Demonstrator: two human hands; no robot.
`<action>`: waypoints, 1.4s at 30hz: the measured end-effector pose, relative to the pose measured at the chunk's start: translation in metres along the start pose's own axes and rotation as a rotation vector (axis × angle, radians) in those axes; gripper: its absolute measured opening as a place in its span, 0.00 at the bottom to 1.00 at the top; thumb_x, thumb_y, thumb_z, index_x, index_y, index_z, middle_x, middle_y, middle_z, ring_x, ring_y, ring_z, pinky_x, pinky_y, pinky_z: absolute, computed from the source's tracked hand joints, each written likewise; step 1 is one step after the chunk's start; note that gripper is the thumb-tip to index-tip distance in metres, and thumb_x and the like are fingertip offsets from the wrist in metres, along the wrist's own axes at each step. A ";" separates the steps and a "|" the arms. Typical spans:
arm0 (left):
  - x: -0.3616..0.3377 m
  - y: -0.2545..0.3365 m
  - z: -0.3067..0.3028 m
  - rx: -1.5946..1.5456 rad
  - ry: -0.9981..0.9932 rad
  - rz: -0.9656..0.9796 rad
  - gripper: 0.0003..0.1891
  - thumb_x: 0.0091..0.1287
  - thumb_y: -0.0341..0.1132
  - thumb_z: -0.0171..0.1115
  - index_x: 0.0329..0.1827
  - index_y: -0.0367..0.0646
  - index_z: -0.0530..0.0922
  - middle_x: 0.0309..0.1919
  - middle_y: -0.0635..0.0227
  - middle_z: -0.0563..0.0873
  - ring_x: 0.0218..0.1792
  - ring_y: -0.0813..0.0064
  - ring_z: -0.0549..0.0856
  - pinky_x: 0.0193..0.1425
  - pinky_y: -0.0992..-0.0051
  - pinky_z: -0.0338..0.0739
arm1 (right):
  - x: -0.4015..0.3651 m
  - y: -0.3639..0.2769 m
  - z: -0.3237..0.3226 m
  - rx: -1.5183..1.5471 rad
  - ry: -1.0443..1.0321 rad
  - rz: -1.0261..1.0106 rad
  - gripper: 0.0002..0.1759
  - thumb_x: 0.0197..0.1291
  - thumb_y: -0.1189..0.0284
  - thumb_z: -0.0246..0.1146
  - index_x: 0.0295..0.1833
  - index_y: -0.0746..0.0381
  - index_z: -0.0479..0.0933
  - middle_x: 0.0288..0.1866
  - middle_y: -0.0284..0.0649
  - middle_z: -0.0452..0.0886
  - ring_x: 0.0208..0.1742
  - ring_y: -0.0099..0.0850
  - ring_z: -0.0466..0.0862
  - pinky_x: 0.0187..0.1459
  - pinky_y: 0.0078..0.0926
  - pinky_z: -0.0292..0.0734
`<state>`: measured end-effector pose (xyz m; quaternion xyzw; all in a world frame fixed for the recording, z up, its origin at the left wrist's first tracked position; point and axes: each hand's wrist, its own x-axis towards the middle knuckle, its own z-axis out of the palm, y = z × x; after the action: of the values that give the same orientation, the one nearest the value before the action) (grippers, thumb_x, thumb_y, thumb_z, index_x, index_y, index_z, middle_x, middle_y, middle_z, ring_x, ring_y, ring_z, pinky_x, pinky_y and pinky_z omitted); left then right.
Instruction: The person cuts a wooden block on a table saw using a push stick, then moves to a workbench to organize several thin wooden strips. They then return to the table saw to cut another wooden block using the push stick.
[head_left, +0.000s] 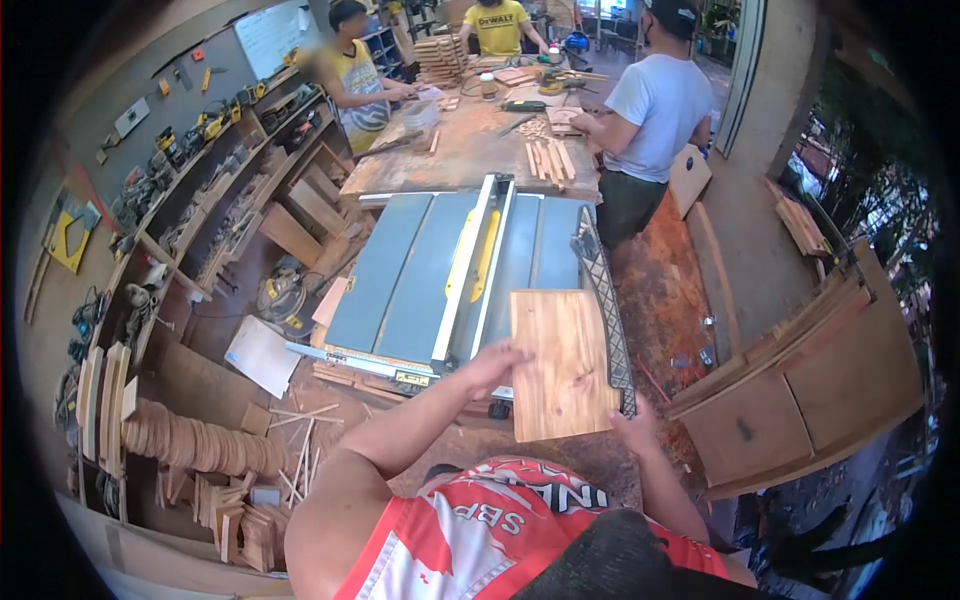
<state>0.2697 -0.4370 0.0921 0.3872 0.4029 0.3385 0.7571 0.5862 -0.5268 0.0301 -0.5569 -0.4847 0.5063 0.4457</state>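
From the head view, a wooden board (562,360) lies on the near right part of the table saw (400,280), just right of the yellow blade cover (484,255). The left hand (497,366) rests open and flat on the board's left edge. The right hand (636,428) pinches its near right corner. Three other people work at the far desk (470,150). I think the board could slip or jump, because the left hand sits close to the blade.
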 end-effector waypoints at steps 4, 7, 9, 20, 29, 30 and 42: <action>-0.007 0.053 -0.027 -0.158 0.032 0.256 0.22 0.69 0.35 0.65 0.63 0.35 0.74 0.55 0.58 0.84 0.57 0.66 0.85 0.63 0.65 0.81 | 0.008 -0.038 0.012 -0.163 -0.097 -0.227 0.19 0.56 0.70 0.70 0.52 0.64 0.80 0.41 0.31 0.83 0.41 0.21 0.79 0.47 0.26 0.77; -0.031 0.084 -0.078 -0.154 -0.099 0.183 0.27 0.69 0.32 0.64 0.68 0.32 0.70 0.60 0.56 0.82 0.60 0.65 0.83 0.68 0.64 0.77 | 0.022 -0.073 0.038 -0.216 -0.118 -0.224 0.19 0.55 0.72 0.70 0.52 0.65 0.80 0.42 0.31 0.83 0.42 0.21 0.79 0.49 0.25 0.77; -0.050 0.086 -0.113 -0.140 -0.205 0.176 0.28 0.68 0.32 0.64 0.70 0.31 0.68 0.62 0.55 0.81 0.62 0.65 0.82 0.70 0.64 0.75 | 0.033 -0.096 0.062 -0.201 -0.068 -0.143 0.19 0.55 0.72 0.69 0.53 0.65 0.79 0.43 0.31 0.83 0.42 0.21 0.79 0.48 0.25 0.77; -0.171 0.024 -0.335 -0.792 0.319 0.462 0.23 0.76 0.31 0.50 0.71 0.34 0.65 0.67 0.52 0.76 0.69 0.58 0.76 0.74 0.56 0.72 | 0.087 -0.153 0.283 0.156 0.048 -0.107 0.17 0.66 0.70 0.65 0.56 0.67 0.75 0.42 0.39 0.83 0.41 0.26 0.85 0.42 0.24 0.81; -0.191 -0.010 -0.388 -1.046 0.411 0.549 0.21 0.77 0.31 0.49 0.70 0.33 0.65 0.69 0.50 0.74 0.70 0.53 0.74 0.76 0.52 0.70 | 0.084 -0.104 0.367 -0.225 -0.091 -0.048 0.15 0.69 0.68 0.63 0.52 0.69 0.74 0.37 0.38 0.82 0.34 0.24 0.84 0.34 0.24 0.80; -0.192 -0.010 -0.386 -1.039 0.425 0.566 0.21 0.78 0.31 0.49 0.71 0.33 0.64 0.69 0.50 0.73 0.70 0.53 0.74 0.76 0.51 0.69 | 0.083 -0.101 0.368 -0.288 -0.092 -0.060 0.15 0.69 0.68 0.63 0.52 0.69 0.74 0.36 0.38 0.82 0.33 0.24 0.84 0.34 0.24 0.80; -0.155 -0.042 -0.355 -0.937 0.402 0.517 0.22 0.80 0.38 0.48 0.73 0.37 0.63 0.71 0.51 0.71 0.72 0.54 0.71 0.79 0.52 0.64 | 0.078 -0.087 0.370 0.034 0.145 -0.109 0.14 0.69 0.69 0.61 0.52 0.69 0.73 0.35 0.39 0.82 0.31 0.25 0.83 0.33 0.25 0.80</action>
<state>-0.1004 -0.4732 -0.0229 0.0242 0.2380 0.7221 0.6491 0.2111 -0.4359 0.0726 -0.5572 -0.4720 0.4476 0.5161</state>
